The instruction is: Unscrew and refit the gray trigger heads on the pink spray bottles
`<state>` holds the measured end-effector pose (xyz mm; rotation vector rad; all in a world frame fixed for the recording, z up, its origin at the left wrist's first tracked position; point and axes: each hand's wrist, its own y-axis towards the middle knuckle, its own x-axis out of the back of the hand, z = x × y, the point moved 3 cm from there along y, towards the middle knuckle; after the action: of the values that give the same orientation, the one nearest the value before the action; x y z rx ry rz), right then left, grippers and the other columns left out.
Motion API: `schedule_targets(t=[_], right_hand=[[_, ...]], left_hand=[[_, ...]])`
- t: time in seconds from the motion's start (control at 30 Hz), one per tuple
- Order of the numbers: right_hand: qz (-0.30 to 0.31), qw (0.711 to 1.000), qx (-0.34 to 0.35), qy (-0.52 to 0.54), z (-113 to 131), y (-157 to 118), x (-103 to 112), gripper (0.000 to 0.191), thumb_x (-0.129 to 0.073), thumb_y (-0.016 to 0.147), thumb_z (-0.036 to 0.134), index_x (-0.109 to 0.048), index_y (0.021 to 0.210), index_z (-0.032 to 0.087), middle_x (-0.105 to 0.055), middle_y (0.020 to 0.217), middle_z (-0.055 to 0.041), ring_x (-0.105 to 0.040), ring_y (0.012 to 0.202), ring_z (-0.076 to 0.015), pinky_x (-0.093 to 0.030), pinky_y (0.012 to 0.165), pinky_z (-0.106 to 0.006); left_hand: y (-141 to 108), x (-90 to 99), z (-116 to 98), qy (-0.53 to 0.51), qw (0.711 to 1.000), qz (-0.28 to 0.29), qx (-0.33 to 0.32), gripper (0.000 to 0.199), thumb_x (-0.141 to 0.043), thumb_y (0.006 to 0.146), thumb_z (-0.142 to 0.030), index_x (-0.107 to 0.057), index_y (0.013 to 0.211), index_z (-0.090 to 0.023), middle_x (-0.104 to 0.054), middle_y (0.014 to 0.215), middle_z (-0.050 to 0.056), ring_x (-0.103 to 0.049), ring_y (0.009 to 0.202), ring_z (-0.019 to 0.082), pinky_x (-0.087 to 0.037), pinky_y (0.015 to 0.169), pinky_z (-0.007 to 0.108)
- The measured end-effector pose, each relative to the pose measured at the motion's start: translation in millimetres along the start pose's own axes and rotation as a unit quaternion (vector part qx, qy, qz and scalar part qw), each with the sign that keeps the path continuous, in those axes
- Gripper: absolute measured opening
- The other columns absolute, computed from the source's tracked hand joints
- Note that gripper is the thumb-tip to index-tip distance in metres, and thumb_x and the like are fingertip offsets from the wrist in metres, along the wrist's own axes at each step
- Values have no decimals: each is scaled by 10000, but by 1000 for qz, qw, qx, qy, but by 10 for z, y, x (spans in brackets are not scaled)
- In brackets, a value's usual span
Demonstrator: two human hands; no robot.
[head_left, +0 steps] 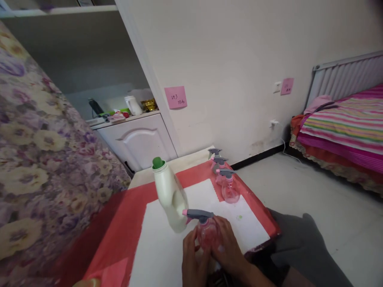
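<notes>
Where the grip is: left hand (pixel 191 259) and right hand (pixel 229 245) clasp a spray bottle (pixel 207 234) by the table (pixel 119 217)'s near edge.
Pale jug (pixel 167 190): just beyond it.
Other spray bottles (pixel 230 193): along the right edge.

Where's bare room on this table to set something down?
The white sheet between the left hand, jug and red strip; that strip's middle, beside the curtain. Crowded: far right, three spray bottles; around the jug, right hand and held bottle.
</notes>
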<state>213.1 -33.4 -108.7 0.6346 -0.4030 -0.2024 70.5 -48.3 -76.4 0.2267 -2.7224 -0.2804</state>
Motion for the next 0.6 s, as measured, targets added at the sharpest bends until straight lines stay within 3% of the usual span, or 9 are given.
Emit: schedule_targets(t=[0.17,0.4,0.6], right_hand=[[36,999,-17,26,-10,32,15,741,-712,739,266,-362,1391,235,-520,1233,-127,-504,1171,-311,-462,996,-506],[92,983,-124,101,-21,57,-5,858,-807,612,320,-381,1350,221,-535,1319,-121,-538,1214,-306,-451,1030,-470],[88,984,-123,91,-101,-6,-47,902,-814,589,300,-366,1368,228,-526,1347,-123,-531,1234,-315,-441,1039,-483]], left_hand=[[82,129,-100,12,998,68,14,516,-651,775,-425,-578,1230,-194,-583,1288,125,-549,1180,303,-486,963,424],[119,165,-287,24,999,23,-16,459,-596,820,-405,-585,1224,-188,-575,1328,116,-493,1264,298,-369,1091,469],[216,42,-402,-2,999,36,1,409,-554,853,-430,-611,1168,-175,-638,1243,126,-562,1180,297,-418,1037,443]])
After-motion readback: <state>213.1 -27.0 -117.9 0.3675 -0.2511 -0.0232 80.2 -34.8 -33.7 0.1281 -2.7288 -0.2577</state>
